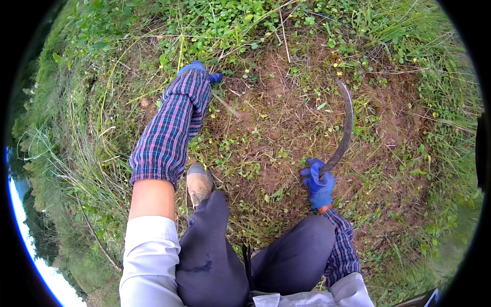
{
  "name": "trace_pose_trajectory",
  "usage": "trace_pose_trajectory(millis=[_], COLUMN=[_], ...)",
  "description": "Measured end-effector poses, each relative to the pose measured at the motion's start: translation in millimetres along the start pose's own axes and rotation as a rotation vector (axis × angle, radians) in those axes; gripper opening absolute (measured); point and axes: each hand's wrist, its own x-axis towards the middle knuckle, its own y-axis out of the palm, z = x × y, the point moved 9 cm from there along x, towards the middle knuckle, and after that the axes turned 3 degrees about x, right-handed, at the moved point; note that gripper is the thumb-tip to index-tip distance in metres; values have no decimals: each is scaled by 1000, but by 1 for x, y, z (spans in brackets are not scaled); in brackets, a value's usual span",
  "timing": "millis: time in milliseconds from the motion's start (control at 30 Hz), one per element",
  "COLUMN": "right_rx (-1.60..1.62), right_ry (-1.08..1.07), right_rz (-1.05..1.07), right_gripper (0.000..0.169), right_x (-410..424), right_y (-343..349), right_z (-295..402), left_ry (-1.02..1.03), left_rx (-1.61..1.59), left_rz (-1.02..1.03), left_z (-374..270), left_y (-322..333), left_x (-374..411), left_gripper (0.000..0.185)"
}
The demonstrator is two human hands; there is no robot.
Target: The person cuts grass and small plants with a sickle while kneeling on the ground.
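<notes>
My right hand (pixel 319 182), in a blue knit work glove, is closed around the handle end of a sickle (pixel 346 126). Its curved, dark metal blade points away from me, tip bending left, over cut grass and bare soil. The handle itself is hidden by my fist. My left hand (pixel 195 66), also in a blue glove, reaches far forward to the edge of the low green clover-like plants (pixel 215 34). A checked sleeve guard (pixel 165 126) covers most of that hand; only its back and the thumb show, so I cannot tell whether it grips anything.
My shoe (pixel 199 184) and bent knees are close below the hands. Reddish soil (pixel 274 73) with scattered clippings lies between the hands. Taller grass (pixel 399 27) grows at the upper right, and long stalks (pixel 92 184) stand at the left. A dry stem (pixel 284 36) sticks up ahead.
</notes>
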Motion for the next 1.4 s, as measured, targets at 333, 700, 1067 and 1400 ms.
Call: trace_pose_trajectory(millis=[333,700,1067,1400], right_rx=[-93,-633,-23,-225], right_ry=[-11,257,561,724], right_rz=[-2,359,274,213], right_gripper=[38,41,41,40], right_x=[3,10,27,-115], right_y=[4,76,303,213], right_z=[0,78,11,-40], left_ry=[239,274,408,459], left_rx=[308,125,95,43], left_rz=[-148,-123,-267,-221], left_z=[30,50,49,53], left_y=[41,44,27,13], left_x=[-30,-33,-43,-36], left_gripper=[34,32,33,32])
